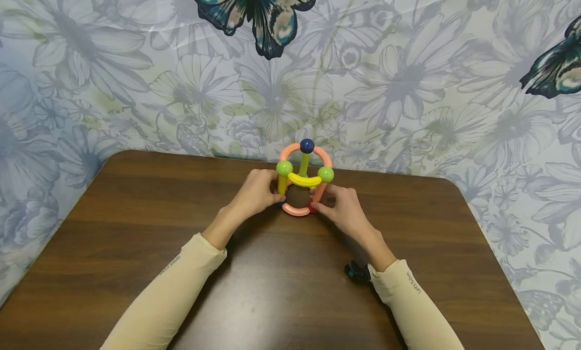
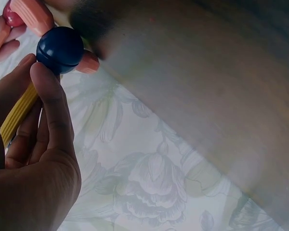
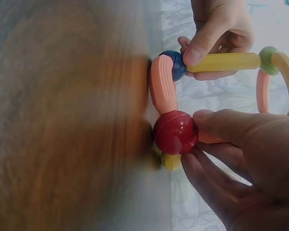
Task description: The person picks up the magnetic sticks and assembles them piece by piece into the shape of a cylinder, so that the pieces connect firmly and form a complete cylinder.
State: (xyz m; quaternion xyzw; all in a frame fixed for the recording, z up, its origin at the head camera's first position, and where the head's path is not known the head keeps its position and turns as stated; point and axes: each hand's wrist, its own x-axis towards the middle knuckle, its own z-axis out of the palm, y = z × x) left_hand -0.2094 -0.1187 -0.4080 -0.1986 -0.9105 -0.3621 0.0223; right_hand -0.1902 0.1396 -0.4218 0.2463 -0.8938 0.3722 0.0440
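Note:
A toy frame of rods and balls (image 1: pixel 304 181) stands on the brown table (image 1: pixel 281 289) near its far edge. It has a blue ball (image 1: pixel 307 146) on top, two green balls (image 1: pixel 284 167), a yellow curved rod (image 1: pixel 304 180) and pink curved rods (image 1: pixel 297 212). My left hand (image 1: pixel 278 198) grips an upright yellow rod (image 2: pixel 17 115), its thumb by a lower blue ball (image 2: pixel 60 49). My right hand (image 1: pixel 317 205) pinches the red ball (image 3: pixel 175 132) at the frame's base, thumb above and fingers below. A pink curved rod (image 3: pixel 163 84) joins the red ball to the lower blue ball (image 3: pixel 172 65).
Floral cloth with butterflies (image 1: pixel 263 17) hangs behind the table and past its far edge. A small dark object (image 1: pixel 356 272) lies under my right wrist. The table's rounded far corners sit left and right of the toy.

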